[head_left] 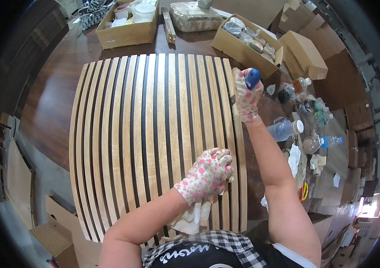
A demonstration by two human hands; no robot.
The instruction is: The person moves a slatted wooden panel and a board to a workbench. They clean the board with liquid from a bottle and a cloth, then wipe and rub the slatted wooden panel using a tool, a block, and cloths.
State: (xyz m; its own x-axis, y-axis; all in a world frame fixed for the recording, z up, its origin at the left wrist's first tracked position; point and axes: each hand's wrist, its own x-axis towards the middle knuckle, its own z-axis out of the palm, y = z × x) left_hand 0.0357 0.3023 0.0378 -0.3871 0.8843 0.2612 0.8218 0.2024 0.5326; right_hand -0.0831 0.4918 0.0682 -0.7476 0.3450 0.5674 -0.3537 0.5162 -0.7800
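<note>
Right hand clenched round blue handle at slatted panel's right edge, left hand gripping rag atop panel — a slip might nick that edge.

This looks like a workshop: slatted wooden panel, open cardboard boxes, plastic bottles.

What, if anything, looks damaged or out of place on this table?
The slatted panel shows no obvious damage; its bowed edges fit the fisheye lens. The untidiest spot is to its right: assorted bottles crowd together, with a crumpled white scrap beside them.
</note>
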